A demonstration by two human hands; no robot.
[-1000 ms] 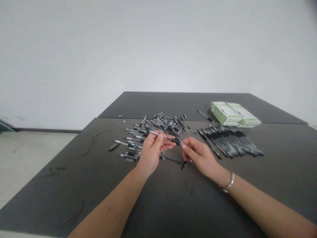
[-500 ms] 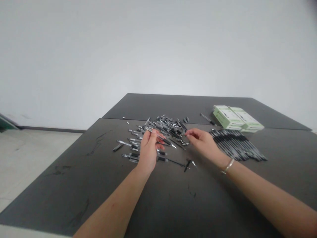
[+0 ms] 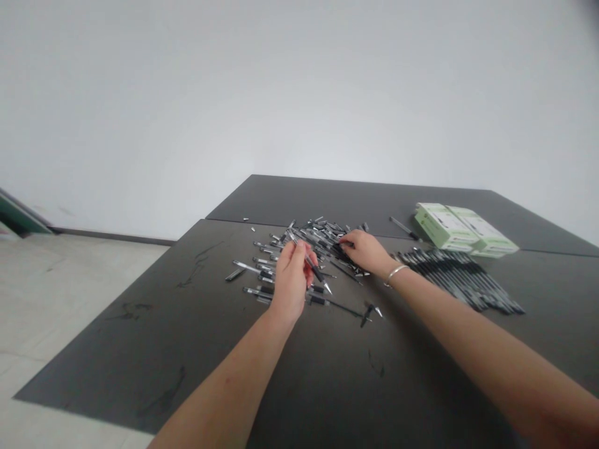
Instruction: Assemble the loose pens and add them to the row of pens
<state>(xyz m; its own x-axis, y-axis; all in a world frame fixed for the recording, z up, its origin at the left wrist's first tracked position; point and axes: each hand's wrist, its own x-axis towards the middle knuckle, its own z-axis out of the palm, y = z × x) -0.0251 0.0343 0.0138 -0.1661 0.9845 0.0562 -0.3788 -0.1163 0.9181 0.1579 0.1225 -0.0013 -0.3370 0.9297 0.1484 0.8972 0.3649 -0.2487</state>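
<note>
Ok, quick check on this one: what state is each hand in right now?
Left hand: closed on a pen, tip bare.
Right hand: fingers at the pile; can't tell whether they grip anything.

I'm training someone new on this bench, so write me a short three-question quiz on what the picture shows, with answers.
1. Multiple choice: what does the left hand hold?
A) A pair of scissors
B) A pen with its tip bare
C) A roll of tape

2. True or false: the green-and-white boxes lie beyond the row of pens, as the person sees it.

3. Fill in the missing word: the silver bracelet is on the person's ____ wrist.

Key: 1 B; 2 true; 3 right.
</note>
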